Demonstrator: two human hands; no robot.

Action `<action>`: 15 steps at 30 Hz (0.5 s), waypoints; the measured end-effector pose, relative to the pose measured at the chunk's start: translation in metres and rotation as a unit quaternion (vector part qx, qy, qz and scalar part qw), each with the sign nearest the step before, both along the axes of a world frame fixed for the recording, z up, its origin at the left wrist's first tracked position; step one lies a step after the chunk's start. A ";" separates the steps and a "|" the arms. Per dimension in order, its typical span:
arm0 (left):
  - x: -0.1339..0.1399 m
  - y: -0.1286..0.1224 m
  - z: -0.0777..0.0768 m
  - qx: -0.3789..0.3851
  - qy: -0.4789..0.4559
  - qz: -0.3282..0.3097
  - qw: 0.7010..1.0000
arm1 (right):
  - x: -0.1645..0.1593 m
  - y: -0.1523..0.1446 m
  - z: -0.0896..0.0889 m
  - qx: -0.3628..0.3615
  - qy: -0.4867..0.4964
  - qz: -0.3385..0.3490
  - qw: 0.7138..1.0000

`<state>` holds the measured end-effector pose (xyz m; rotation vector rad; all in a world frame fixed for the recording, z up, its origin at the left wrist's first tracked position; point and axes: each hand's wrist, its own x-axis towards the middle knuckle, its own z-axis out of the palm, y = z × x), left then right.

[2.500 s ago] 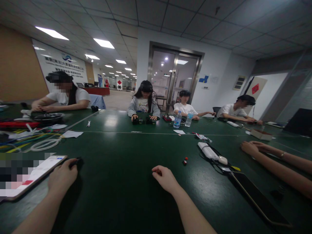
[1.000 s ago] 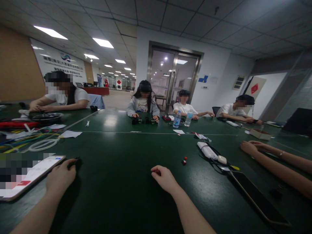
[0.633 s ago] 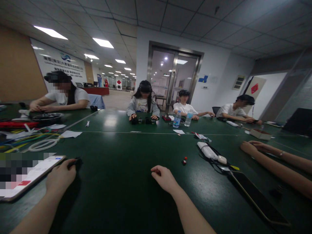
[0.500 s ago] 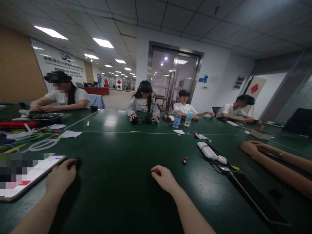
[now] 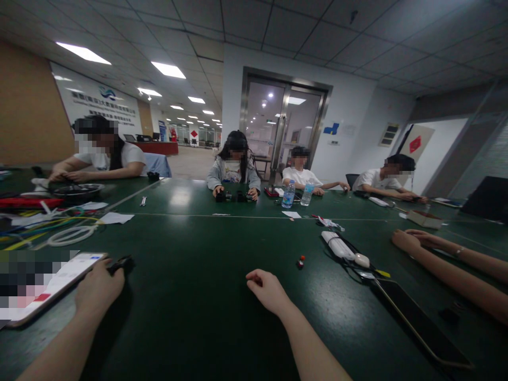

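Observation:
At the left, my left hand [image 5: 100, 286] is closed around a small black object [image 5: 122, 263], whose exact kind I cannot make out. It sticks out past my thumb and fingertips. This hand is beside the right edge of a phone-like device with a lit screen [image 5: 65, 288], partly blurred out. My right hand [image 5: 268, 290] rests on the dark green table [image 5: 190, 296] with its fingers loosely curled and nothing visible in them. A tiny red and white item [image 5: 300, 261] lies on the table to the right of that hand.
Right of me lie a white power strip [image 5: 337, 246], a dark-screened tablet [image 5: 420, 323] and another person's forearms [image 5: 456, 264]. Cables [image 5: 71, 235] and papers [image 5: 117, 218] lie at the left. Two water bottles [image 5: 289, 194] stand farther back, near several seated people.
The black object in my left hand has tipped up slightly and shows more, as the fingers shifted a little. My right hand stays where it was.

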<state>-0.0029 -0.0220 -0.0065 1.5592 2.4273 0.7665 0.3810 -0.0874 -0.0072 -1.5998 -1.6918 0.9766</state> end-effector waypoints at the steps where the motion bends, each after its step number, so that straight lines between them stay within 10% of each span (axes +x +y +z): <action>1: 0.003 0.000 -0.001 0.002 -0.011 -0.008 1.000 | 0.000 0.000 0.000 -0.001 0.000 0.000 1.000; 8: 0.092 -0.017 -0.010 0.006 -0.064 -0.273 0.960 | -0.008 -0.004 0.003 0.036 -0.009 0.007 0.999; 12: 0.136 -0.043 -0.013 -0.065 -0.137 -0.488 0.859 | -0.020 -0.013 0.015 0.091 -0.028 0.049 0.994; 15: 0.145 -0.056 -0.010 -0.099 -0.168 -0.520 0.832 | -0.028 -0.019 0.019 0.093 -0.050 0.132 0.986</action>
